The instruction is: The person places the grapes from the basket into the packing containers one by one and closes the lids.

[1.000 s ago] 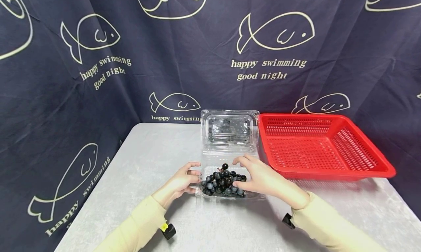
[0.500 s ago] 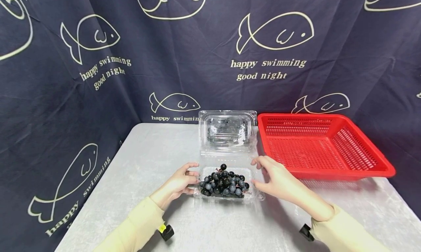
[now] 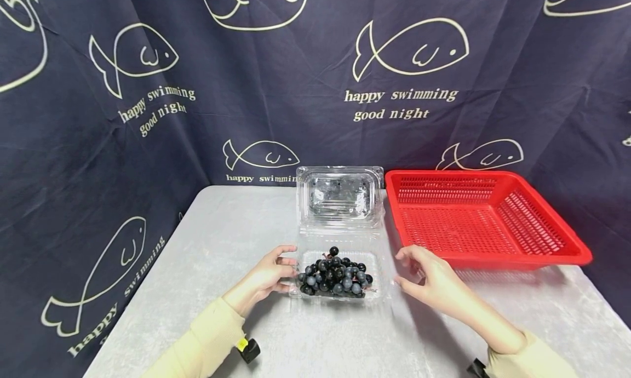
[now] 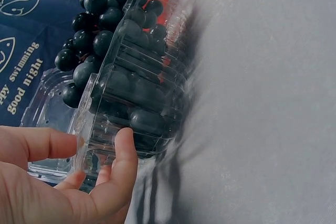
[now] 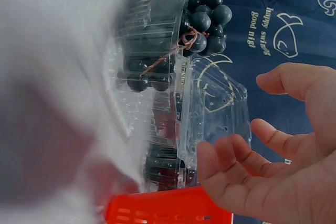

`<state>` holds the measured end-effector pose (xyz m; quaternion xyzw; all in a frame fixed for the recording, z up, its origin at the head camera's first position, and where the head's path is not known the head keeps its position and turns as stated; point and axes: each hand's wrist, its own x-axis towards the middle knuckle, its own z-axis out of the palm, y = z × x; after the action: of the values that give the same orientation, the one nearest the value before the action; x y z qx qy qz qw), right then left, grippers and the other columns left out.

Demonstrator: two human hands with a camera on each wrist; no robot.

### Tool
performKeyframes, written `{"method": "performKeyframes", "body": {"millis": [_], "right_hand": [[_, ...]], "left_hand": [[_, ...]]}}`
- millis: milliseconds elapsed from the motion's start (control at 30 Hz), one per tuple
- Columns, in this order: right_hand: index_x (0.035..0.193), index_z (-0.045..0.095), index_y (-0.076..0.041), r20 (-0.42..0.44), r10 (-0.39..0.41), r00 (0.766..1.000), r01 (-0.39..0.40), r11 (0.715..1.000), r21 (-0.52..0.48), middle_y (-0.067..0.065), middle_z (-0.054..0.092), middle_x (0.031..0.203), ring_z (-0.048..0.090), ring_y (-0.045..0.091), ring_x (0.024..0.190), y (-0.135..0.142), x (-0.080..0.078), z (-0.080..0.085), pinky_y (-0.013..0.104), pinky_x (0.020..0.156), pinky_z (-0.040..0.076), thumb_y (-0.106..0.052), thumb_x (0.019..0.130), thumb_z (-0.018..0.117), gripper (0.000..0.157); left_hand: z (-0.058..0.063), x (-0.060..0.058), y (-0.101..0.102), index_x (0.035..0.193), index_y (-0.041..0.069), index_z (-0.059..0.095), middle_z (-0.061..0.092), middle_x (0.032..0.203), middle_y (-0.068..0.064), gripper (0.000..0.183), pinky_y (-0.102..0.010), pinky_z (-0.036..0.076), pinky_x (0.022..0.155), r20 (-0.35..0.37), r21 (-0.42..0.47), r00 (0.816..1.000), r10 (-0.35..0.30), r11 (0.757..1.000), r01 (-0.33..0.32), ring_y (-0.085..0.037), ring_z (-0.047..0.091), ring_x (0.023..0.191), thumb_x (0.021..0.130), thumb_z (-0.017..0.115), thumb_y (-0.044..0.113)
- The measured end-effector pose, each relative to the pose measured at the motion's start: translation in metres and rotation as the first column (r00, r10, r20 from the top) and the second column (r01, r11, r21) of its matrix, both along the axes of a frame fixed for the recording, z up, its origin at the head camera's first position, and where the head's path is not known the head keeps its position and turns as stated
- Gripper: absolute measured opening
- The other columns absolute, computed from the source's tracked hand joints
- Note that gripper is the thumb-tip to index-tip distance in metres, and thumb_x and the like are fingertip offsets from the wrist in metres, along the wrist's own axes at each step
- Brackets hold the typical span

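A bunch of dark grapes (image 3: 335, 275) lies in the base of a clear plastic clamshell container (image 3: 377, 260), whose lid (image 3: 340, 194) is folded back behind it. At the container's left end my left hand (image 3: 268, 271) holds the rim and side wall between thumb and fingers, as the left wrist view shows. To the container's right my right hand (image 3: 434, 282) hovers with fingers loosely bent and nothing in them, apart from both container and grapes. In the right wrist view a reddish stem (image 5: 165, 60) shows at the bunch's right end.
A red perforated basket (image 3: 493, 260) stands at the back right, close beside the lid. Grey table surface (image 3: 236, 219) shows to the left and in front. A dark blue curtain (image 3: 315, 120) with fish drawings hangs behind and along the sides.
My right hand has drawn back from around the grapes, moving right past the container's edge. My left hand has stayed at the container's left end. The grapes remain in the base.
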<state>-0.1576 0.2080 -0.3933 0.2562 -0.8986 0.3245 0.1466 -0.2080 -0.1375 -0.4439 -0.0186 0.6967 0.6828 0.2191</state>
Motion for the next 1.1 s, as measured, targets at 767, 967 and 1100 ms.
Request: {"method": "performKeyframes", "body": {"millis": [767,967,1100], "right_hand": [[0.124,0.039,0.010,0.669,0.118,0.734,0.192,0.909,-0.371,0.022,0.054,0.100,0.061,0.025,0.078,0.008,0.010,-0.027,0.039,0.066,0.058,-0.006,0.087,0.060,0.044],[0.130,0.028,0.012,0.733,0.234,0.639,0.236,0.847,-0.476,0.017,0.051,0.099,0.060,0.024,0.082,0.008,0.005,-0.036,0.045,0.071,0.058,-0.007,0.090,0.056,0.052],[0.134,0.023,0.012,0.747,0.305,0.591,0.234,0.821,-0.520,0.011,0.052,0.100,0.057,0.021,0.087,0.008,0.002,-0.039,0.043,0.075,0.057,-0.010,0.091,0.054,0.057]], "left_hand": [[0.009,-0.004,0.002,0.138,-0.001,0.038,0.047,0.117,-0.024,0.065,-0.039,0.059,0.064,-0.031,-0.050,0.997,0.065,0.997,-0.066,-0.020,0.058,0.078,0.076,0.054,-0.011],[0.014,-0.010,-0.002,0.136,-0.001,0.040,0.047,0.114,-0.022,0.061,-0.043,0.059,0.068,-0.079,-0.071,0.988,0.129,0.988,-0.135,-0.028,0.059,0.086,0.078,0.057,-0.009],[0.017,-0.016,-0.004,0.136,-0.001,0.041,0.047,0.114,-0.022,0.059,-0.045,0.058,0.071,-0.109,-0.095,0.985,0.138,0.984,-0.148,-0.032,0.059,0.092,0.079,0.057,-0.007]]}}
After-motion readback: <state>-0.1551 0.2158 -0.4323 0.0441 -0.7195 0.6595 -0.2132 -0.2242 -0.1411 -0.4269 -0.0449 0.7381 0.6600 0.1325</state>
